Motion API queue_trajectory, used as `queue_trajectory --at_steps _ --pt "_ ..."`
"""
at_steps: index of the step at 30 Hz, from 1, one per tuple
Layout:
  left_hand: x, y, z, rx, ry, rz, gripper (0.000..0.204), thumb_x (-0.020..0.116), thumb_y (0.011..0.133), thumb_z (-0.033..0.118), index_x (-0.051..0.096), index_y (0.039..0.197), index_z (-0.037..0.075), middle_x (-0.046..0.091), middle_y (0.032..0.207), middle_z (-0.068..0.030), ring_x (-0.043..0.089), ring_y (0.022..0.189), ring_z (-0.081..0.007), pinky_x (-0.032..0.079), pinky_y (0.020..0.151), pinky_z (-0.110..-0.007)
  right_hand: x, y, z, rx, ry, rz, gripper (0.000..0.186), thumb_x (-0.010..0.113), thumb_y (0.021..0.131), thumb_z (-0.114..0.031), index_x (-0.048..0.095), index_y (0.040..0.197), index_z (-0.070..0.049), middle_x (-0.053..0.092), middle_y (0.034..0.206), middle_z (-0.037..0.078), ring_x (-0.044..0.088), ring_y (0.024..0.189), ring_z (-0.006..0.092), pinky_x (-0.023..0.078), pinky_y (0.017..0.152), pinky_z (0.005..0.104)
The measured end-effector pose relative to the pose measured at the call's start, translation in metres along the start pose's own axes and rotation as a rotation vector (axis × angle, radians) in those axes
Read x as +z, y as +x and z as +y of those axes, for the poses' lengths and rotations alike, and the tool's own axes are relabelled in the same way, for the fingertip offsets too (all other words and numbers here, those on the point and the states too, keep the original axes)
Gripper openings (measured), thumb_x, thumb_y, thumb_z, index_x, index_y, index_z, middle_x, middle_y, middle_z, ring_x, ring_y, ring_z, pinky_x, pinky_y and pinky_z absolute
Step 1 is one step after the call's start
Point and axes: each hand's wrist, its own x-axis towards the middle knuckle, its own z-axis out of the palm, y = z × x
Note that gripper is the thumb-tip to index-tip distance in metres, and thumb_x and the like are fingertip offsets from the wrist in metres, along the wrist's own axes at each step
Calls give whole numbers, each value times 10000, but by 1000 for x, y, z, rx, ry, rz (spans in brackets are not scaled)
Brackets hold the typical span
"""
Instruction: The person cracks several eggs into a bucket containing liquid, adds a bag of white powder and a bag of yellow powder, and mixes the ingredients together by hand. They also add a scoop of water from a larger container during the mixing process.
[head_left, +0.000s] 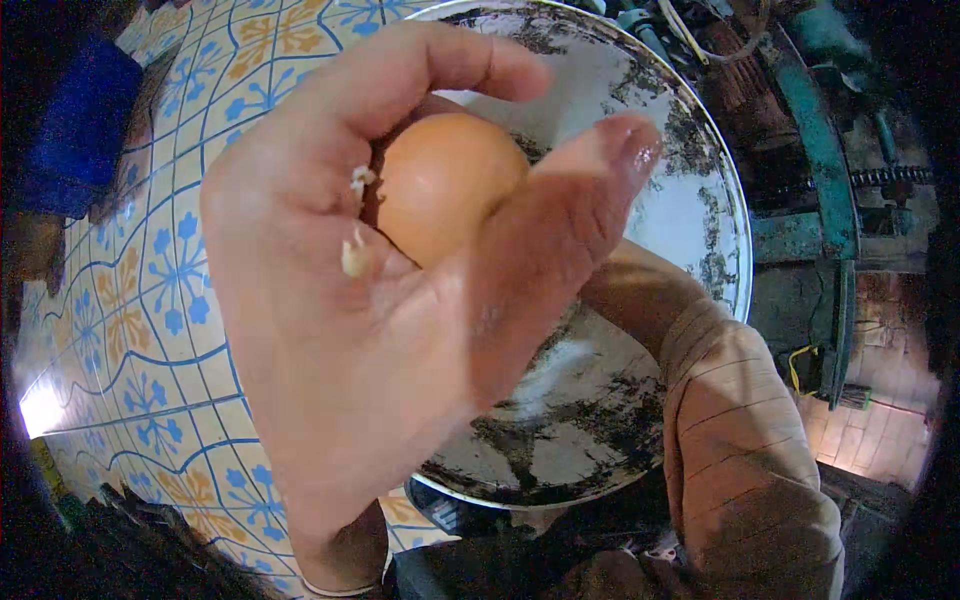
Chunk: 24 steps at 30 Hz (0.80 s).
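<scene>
Close up, my left hand [340, 320] is curled around a smooth brown egg [455, 180], its thumb at the right and its index finger bent over at the top. Small pale bits [353, 255] stick to the skin beside the egg, and the thumb's tip glistens. Behind this hand is a large round white tray or basin [690, 215] with dark, patchy stains. My right forearm [740, 410], in a beige sleeve, enters from the lower right and reaches over the round surface. The left hand hides my right hand, so its fingers and anything in them cannot be seen.
A floor tiled with blue and orange flower patterns [165, 260] spreads out at the left. At the far left stands a dark blue object [75, 125]. Along the right runs a worn green metal frame [815, 150], with a yellow loop [798, 370] near its lower end.
</scene>
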Motion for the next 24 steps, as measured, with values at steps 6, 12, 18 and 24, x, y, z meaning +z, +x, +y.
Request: queue_trajectory --at_steps 6,12,18,24 --pt "8 2 1 -8 -25 -18 269 754 799 129 668 1017 -4 673 816 -38 640 761 -90 496 702 -189 56 -53 -17 -53 24 -165 159 639 732 -274 702 779 -137 695 833 83 661 723 285 506 604 458" --pt "1 -4 -2 -11 100 19 270 765 785 150 687 1011 24 646 772 0 594 711 -55 435 639 -167 5 0 -26 -113 108 -187 174 635 719 -262 697 803 -124 693 841 74 663 749 285 509 616 467" --pt "7 4 -1 110 186 -59 275 745 813 192 683 1023 24 644 786 2 581 709 -47 418 616 -163 -92 -17 43 -39 -28 -242 195 630 707 -250 692 828 -110 691 848 64 664 775 284 513 628 475" --pt "-8 0 3 80 380 -50 287 710 849 246 682 1052 46 604 747 37 531 685 -31 381 606 -159 -307 -75 -9 -56 160 -168 216 574 728 -165 702 843 -36 686 865 188 676 809 372 554 690 465"
